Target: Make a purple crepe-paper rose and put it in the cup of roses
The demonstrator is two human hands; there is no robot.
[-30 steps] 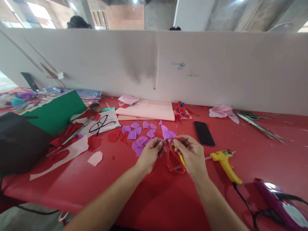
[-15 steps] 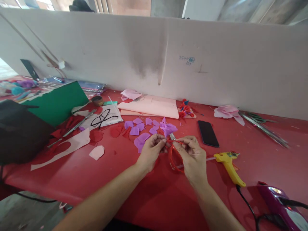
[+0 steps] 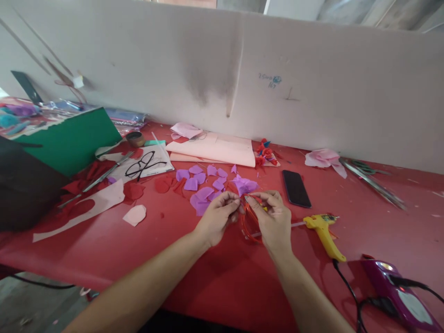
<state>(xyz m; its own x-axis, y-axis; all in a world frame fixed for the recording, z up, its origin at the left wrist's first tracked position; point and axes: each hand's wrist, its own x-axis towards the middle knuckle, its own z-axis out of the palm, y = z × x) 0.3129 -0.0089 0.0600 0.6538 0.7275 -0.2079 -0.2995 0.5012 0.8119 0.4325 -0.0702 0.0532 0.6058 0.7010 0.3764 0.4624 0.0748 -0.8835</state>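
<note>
Hands together; purple flower in grasp

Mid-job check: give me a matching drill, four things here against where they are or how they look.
1. glue gun
2. smartphone
3. eyeglasses
4. purple flower

A. resting on a white sheet
B. black, directly on the red table
C. at the left hand and right hand
D. yellow, with a black cord

Pairs: 1-D; 2-B; 3-A; 4-C
</note>
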